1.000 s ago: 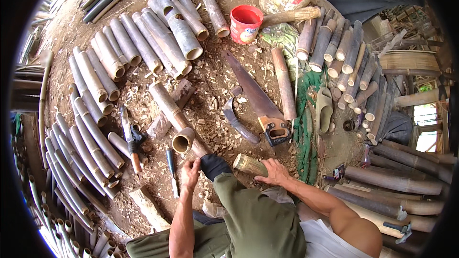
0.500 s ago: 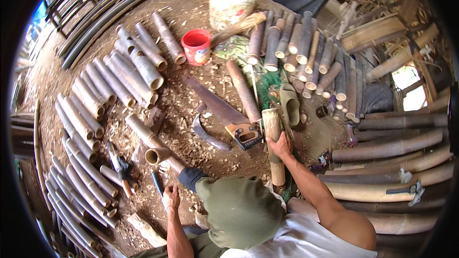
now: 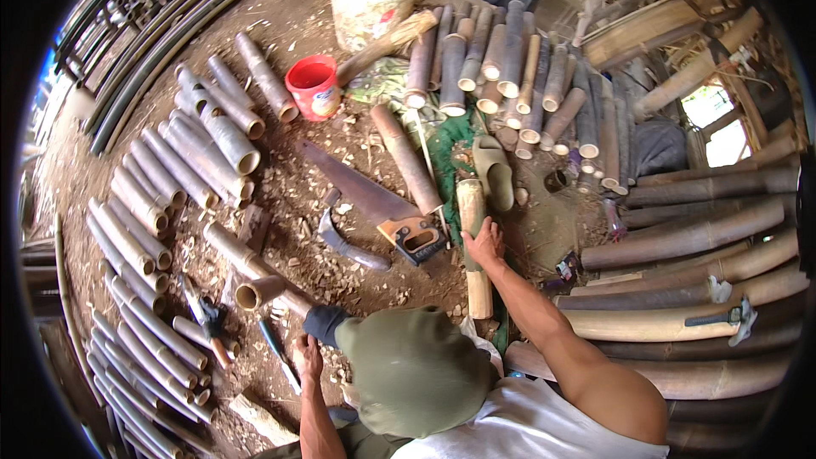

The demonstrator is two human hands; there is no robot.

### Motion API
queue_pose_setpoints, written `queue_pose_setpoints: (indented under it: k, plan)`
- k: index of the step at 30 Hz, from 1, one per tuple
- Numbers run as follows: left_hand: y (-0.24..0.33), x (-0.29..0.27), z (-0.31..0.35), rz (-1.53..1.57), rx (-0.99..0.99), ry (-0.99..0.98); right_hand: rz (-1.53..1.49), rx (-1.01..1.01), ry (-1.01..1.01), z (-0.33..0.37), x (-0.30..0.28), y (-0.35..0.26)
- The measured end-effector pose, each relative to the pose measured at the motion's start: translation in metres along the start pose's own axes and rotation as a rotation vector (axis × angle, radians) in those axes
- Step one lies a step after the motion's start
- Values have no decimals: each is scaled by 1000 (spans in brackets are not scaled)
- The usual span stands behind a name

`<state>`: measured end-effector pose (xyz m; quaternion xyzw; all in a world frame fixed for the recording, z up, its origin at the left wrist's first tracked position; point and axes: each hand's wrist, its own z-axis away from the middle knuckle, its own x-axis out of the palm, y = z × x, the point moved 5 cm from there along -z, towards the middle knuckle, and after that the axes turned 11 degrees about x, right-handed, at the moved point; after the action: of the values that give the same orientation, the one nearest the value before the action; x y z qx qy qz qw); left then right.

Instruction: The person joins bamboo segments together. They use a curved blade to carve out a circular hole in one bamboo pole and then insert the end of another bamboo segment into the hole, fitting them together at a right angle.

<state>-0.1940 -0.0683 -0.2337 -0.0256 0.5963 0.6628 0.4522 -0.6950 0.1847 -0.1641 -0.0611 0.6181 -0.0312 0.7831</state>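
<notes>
My right hand (image 3: 485, 246) lies against the right side of a short pale wooden log (image 3: 473, 204). Its thumb reaches over the wood and its fingers look stretched apart. Lower left, my left hand (image 3: 307, 360) is curled; whatever it may hold is hidden. Beside it, a thin blade with a blue handle (image 3: 270, 337) lies on the ground. A handsaw (image 3: 357, 187) with a wooden and black handle and a curved sickle-like tool (image 3: 344, 242) lie between my hands, farther out. A green cap (image 3: 416, 365) hides the lower middle.
Cut bamboo tubes (image 3: 191, 149) fill the left side, with more stacked tubes (image 3: 514, 47) at upper right. Long bamboo poles (image 3: 671, 323) line the right. A red container (image 3: 313, 85), a white bucket (image 3: 374, 4) and a green clog (image 3: 493, 170) stand or lie farther out. Shavings litter the soil.
The whole view has shifted, with most things now farther left. My right hand's fingers look more spread against the log. My left hand sits slightly farther from the blue-handled blade.
</notes>
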Motion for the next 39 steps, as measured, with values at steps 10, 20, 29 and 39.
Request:
queue_pose_setpoints:
  k: [10, 20, 29, 39]
  plan:
    - [61, 13, -16, 31, -367, 61, -146, -866, 86, 94, -11, -129]
    - [22, 36, 5, 808, -303, 319, 291, -1152, -285, 164, 78, -237]
    - [123, -12, 25, 358, -392, 284, -466, -730, -1267, 232, 53, -269]
    - [104, 31, 30, 1165, -336, 242, -663, -399, -1669, 308, 86, -317]
